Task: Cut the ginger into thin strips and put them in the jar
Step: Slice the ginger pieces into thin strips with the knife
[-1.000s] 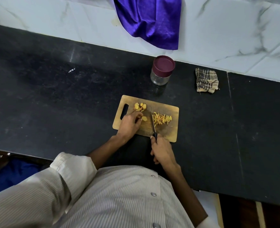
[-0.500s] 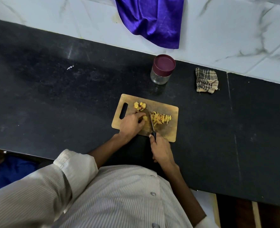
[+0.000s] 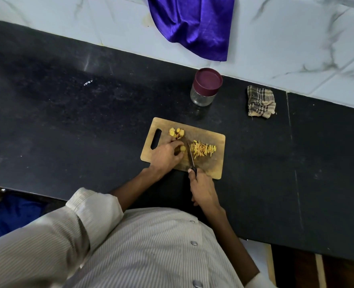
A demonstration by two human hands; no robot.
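Since half a second ago the knife has drawn slightly away from the left hand's fingers, leaving a narrow gap between the blade and the ginger piece pinned there. The black worktop carries everything, backed by a marbled white wall with a purple cloth hanging down it. The wooden cutting board lies near the front edge. The left hand is curled down on the board, fingertips pressing the ginger piece. The right hand is closed round the knife handle, blade pointing away across the board. The jar, maroon lid on, stands behind the board, a checked rag to its right. The cut strips lie just right of the blade; a few ginger slices sit by the far edge.
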